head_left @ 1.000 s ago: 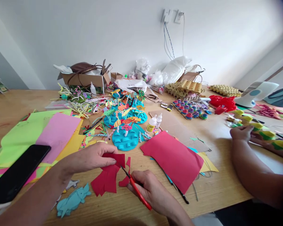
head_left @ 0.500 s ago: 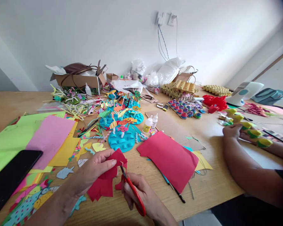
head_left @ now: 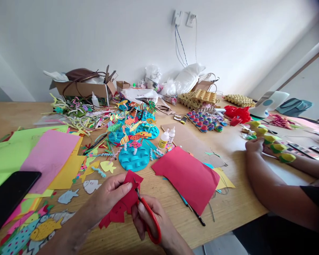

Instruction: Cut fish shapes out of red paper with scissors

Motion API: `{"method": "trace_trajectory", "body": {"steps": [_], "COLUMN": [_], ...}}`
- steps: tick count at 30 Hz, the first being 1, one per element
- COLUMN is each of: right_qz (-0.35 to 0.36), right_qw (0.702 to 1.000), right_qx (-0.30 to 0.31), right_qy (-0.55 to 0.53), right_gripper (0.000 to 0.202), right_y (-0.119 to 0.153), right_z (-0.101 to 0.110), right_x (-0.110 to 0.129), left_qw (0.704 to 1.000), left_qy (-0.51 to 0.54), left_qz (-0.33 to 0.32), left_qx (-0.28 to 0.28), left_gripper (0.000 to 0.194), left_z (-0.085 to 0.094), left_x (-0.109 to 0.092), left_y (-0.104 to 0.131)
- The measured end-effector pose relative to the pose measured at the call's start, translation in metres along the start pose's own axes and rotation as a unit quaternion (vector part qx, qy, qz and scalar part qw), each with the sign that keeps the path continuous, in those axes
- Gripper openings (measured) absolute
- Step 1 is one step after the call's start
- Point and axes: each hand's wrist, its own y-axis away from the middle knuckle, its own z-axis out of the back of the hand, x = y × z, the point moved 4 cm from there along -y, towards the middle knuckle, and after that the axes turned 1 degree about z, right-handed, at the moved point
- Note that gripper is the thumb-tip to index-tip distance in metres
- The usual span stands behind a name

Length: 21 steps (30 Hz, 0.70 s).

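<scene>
My left hand (head_left: 116, 193) pinches a piece of red paper (head_left: 123, 203) between thumb and fingers, its lower edge notched. In my right hand (head_left: 151, 216) are red-handled scissors (head_left: 154, 226), fingers through the loops, with the blades set against the paper's right part. Just to the right lies a larger sheet of red paper (head_left: 187, 175), with a black-tipped brush or pencil (head_left: 199, 216) partly under it. Left of my hands are cut paper fish, among them a blue fish (head_left: 68, 196), a white fish (head_left: 91, 186) and a yellow fish (head_left: 46, 228).
Behind my hands stand blue egg-carton bases (head_left: 134, 157) bearing paper fish, and two glue bottles (head_left: 164, 139). A black phone (head_left: 14, 196) rests on coloured sheets (head_left: 49, 150) at left. At right, another person's hands (head_left: 255, 147) hold a yellow-green egg-carton strip (head_left: 278, 147).
The scissor blades have moved within the red paper, and the held piece has turned slightly. The view has shifted a little. The other person's egg-carton strip has tilted slightly.
</scene>
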Motion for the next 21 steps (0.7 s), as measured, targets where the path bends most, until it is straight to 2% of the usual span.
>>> {"method": "trace_trajectory", "body": {"steps": [3,7,12,15,21], "right_qz": [-0.006,0.0,-0.001,0.003,0.009], "right_qw": [1.0,1.0,1.0,1.0,1.0], "right_qx": [-0.01,-0.017,-0.019,-0.016,-0.024], "right_qy": [0.003,-0.001,-0.001,-0.008,0.002], "right_gripper": [0.055,0.054,0.055,0.054,0.054], "right_y": [0.0002,0.0001,0.0,0.0005,0.0019], "right_z": [-0.0005,-0.0008,-0.0009,-0.0008,0.0], "right_x": [-0.0009,-0.0012,-0.0013,-0.0002,0.0], "left_qw": [1.0,0.996,0.998,0.996,0.993], "left_qy": [0.011,0.002,-0.039,-0.054,-0.074], "left_qz": [0.017,0.002,-0.014,-0.039,-0.035], "left_qx": [-0.019,-0.092,-0.044,-0.055,-0.079], "left_gripper": [0.035,0.03,0.026,0.023,0.023], "left_z": [-0.0019,0.0029,0.0,-0.0007,-0.002], "left_x": [-0.0002,-0.0023,-0.0003,0.0005,0.0025], "left_y": [0.0017,0.0027,-0.001,-0.0018,-0.0014]}}
